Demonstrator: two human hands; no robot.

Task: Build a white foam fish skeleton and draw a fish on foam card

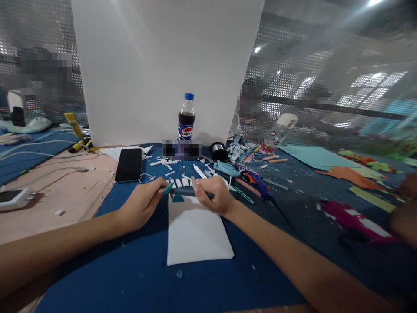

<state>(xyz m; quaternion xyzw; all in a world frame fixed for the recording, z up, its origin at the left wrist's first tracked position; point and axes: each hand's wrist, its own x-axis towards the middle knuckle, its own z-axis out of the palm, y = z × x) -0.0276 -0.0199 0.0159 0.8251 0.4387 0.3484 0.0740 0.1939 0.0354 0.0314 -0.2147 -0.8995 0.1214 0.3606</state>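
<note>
My left hand (pixel 143 202) pinches a small teal piece (pixel 168 188) between thumb and fingertips. Closed around a dark slim tool (pixel 185 191) is my right hand (pixel 215 194); the tool's tip reaches the teal piece, and its exact kind is unclear. Both hands are close together over the top end of a white sheet (pixel 199 237). A darker teal scrap (pixel 177 198) shows just below the tool. Small white blocks (pixel 180 182) lie in a row just beyond the hands.
A cola bottle (pixel 186 119) stands before a white board (pixel 163 65). A phone (pixel 128 165) lies at left. Scraps, a wire spool (pixel 219 151) and a blue glue gun (pixel 259 184) are at right. Farther right are coloured sheets (pixel 319 156) and another person's arm (pixel 404 217).
</note>
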